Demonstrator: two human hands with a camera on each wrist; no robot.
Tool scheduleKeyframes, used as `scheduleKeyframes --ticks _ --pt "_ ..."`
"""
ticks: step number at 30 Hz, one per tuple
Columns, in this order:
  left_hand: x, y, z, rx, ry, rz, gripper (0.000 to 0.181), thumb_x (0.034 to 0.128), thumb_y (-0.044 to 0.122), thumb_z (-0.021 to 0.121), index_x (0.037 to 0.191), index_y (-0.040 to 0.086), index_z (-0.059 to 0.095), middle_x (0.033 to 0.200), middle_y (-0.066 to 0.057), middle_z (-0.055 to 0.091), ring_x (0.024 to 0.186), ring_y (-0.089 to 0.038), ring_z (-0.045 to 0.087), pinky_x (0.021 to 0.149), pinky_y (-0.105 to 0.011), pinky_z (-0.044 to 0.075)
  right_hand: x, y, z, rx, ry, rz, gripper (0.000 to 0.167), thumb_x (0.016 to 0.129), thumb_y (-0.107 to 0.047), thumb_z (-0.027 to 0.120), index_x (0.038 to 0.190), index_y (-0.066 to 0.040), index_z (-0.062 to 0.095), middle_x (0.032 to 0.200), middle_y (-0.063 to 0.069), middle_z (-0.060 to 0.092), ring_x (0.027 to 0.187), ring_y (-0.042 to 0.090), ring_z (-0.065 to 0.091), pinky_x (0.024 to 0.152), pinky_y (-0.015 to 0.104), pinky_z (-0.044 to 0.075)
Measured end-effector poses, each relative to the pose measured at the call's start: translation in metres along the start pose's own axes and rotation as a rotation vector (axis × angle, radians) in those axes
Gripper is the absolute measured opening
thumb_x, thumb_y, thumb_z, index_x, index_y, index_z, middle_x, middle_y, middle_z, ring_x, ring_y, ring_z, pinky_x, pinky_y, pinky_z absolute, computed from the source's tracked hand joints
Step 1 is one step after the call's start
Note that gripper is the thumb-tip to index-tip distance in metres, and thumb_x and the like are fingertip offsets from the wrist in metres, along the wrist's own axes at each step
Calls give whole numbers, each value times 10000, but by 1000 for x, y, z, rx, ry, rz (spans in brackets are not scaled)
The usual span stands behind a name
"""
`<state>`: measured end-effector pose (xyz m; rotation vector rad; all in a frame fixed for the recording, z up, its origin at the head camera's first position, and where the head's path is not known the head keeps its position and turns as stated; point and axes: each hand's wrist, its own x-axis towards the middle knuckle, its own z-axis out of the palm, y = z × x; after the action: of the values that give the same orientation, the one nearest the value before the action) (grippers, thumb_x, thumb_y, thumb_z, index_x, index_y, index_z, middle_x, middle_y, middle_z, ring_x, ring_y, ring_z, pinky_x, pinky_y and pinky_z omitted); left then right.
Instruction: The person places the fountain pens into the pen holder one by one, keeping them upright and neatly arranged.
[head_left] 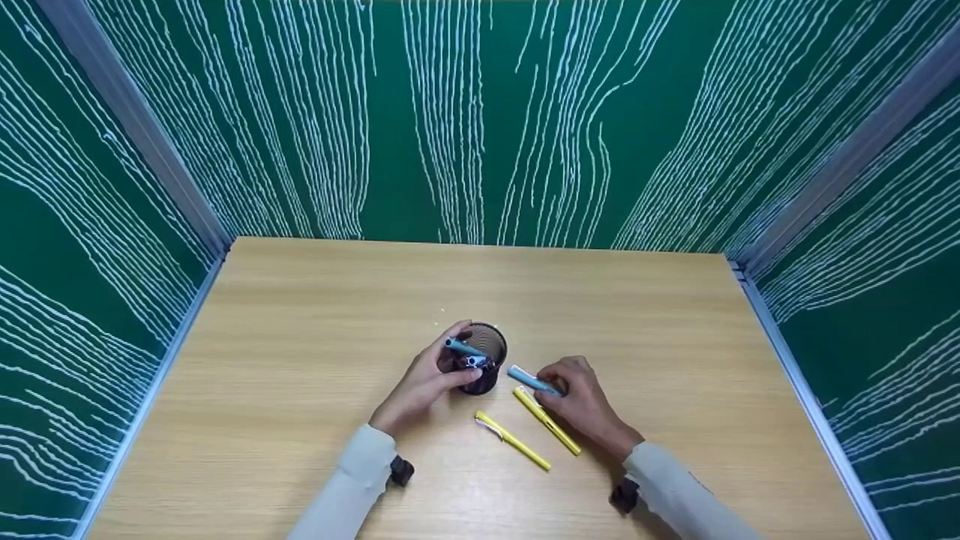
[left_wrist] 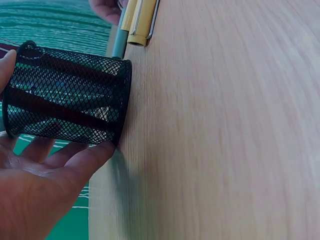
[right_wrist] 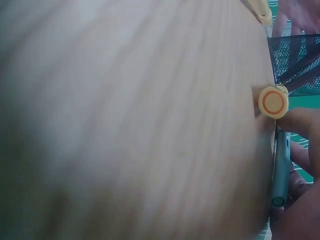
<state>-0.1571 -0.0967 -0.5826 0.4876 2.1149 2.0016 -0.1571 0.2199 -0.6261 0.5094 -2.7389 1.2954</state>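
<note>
A black mesh cup point(head_left: 489, 343) point(left_wrist: 70, 95) stands on the table with several pens inside, among them a blue pen point(head_left: 465, 348) leaning at its rim. My left hand point(head_left: 424, 382) point(left_wrist: 45, 185) grips the cup from the left, fingers and thumb around its side. To the right of the cup, my right hand point(head_left: 581, 397) point(right_wrist: 305, 165) pinches a light blue pen point(head_left: 529, 377) point(right_wrist: 281, 170) low over the table. Just below that pen lies a yellow pen point(head_left: 551, 424) point(right_wrist: 273, 102), close to the right fingers. Another yellow pen point(head_left: 517, 442) lies to its left.
The wooden table point(head_left: 337, 300) reaches back to a green wall point(head_left: 510, 112) with white wavy lines. Similar green panels stand at the left and right, with grey posts at the corners. Small white specks lie behind the cup.
</note>
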Motion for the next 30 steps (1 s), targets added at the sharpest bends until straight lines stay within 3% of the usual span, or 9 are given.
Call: scheduleKeyframes --ticks 8,15,30 --pt "0 0 -1 35 11 -7 857 964 125 854 1704 176 425 1684 -104 499 1465 -332 549 1263 -486 369 1 -2 1 -15 9 -7 213 877 -68 908 1058 -151 832 882 -71 642 1024 202 507 877 372 385" --pt "0 -2 0 32 13 -2 856 965 139 854 1704 174 425 1635 -164 543 1437 -331 575 1261 -492 369 3 -3 3 -30 19 -51 189 846 -64 918 989 -150 829 824 -86 632 1001 214 521 896 399 379" --pt "-1 0 0 53 32 -7 846 957 171 866 1694 204 453 1664 -127 522 1490 -344 517 1296 -547 292 9 -10 2 -90 -11 -12 135 872 -90 922 952 -152 833 799 -70 639 961 199 511 877 399 382"
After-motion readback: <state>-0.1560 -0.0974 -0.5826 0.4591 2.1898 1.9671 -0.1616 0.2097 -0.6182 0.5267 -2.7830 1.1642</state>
